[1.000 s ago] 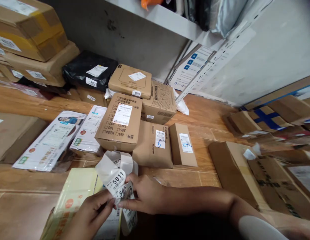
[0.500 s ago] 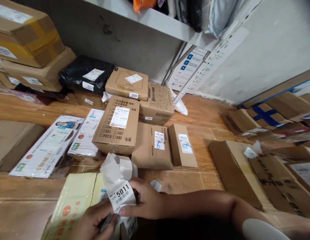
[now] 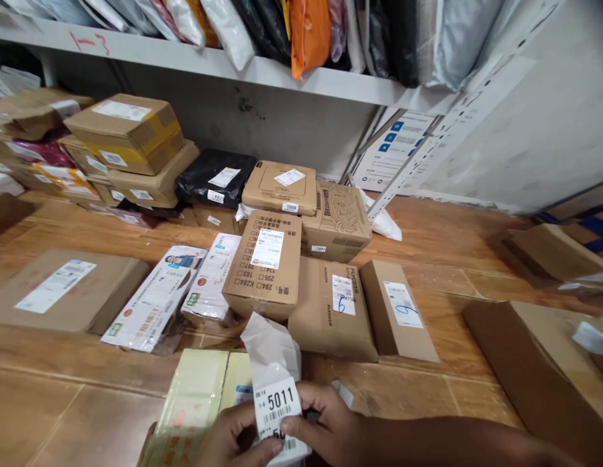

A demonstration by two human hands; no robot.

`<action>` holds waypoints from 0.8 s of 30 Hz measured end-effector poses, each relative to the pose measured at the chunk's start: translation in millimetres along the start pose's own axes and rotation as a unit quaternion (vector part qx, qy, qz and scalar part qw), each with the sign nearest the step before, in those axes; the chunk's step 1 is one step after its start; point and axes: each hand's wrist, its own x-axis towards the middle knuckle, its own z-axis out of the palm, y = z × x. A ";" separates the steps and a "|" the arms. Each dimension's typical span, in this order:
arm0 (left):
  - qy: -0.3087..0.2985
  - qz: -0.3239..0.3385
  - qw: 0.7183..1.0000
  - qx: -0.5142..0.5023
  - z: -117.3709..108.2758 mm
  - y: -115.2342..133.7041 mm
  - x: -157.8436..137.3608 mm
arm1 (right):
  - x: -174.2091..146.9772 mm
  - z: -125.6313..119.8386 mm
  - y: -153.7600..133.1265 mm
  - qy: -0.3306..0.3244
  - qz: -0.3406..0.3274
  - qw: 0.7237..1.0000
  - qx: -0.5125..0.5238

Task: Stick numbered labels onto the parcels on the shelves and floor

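Observation:
A strip of labels [image 3: 280, 403] printed 5011 is held between both hands at the bottom middle. My left hand [image 3: 235, 433] pinches its left edge, thumb toward the lower label. On the other side my right hand [image 3: 325, 420] is closed on the strip, its thumb lying over the printed face. Crumpled white backing paper rises above the fingers. Below and left of the hands stands a yellowish box [image 3: 191, 389], partly covered by my left hand. Just beyond the strip lie a brown carton with printed checkboxes [image 3: 265, 285] and a flatter carton marked in blue [image 3: 325, 324].
White printed packages [image 3: 155, 305] and a wide brown box [image 3: 111, 285] lie on the wooden floor to the left. Stacked parcels [image 3: 130, 133] line the wall beneath a white shelf [image 3: 184, 61] full of bags. A shelf post [image 3: 408, 168] slants down; a large carton [image 3: 535, 363] sits at right.
The view has swung left and up, so more shelf and left-hand parcels show. Both hands still hold the label strip, which now shows part of a second label under 5011.

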 end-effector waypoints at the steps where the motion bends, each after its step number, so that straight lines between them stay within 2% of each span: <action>1: -0.002 -0.009 1.000 -0.007 -0.3 -1.0 -0.1 | -0.4 0.0 0.9 -0.005 0.009 1.000 -0.003; 5: 0.006 -0.023 0.999 0.032 0.9 1.0 0.0 | -1.5 -0.1 0.3 -0.006 0.028 0.999 -0.022; 7: 0.000 -0.012 1.000 0.009 2.8 5.5 1.3 | -1.6 -0.7 -0.5 0.006 0.022 0.999 -0.044; 11: -0.065 0.022 0.994 -0.087 4.0 17.7 5.9 | -2.5 -1.6 5.5 0.006 0.011 0.998 -0.054; 14: -0.081 0.046 0.992 -0.079 1.8 22.4 7.5 | -4.3 -1.8 15.2 0.013 0.019 0.999 -0.042; 18: -0.053 0.043 0.997 -0.038 2.4 22.7 5.9 | -3.7 -3.0 22.0 -0.017 0.037 0.999 0.004; 24: -0.044 0.066 0.997 -0.023 7.1 32.9 4.9 | 2.9 -4.1 8.8 -0.088 0.041 0.994 0.038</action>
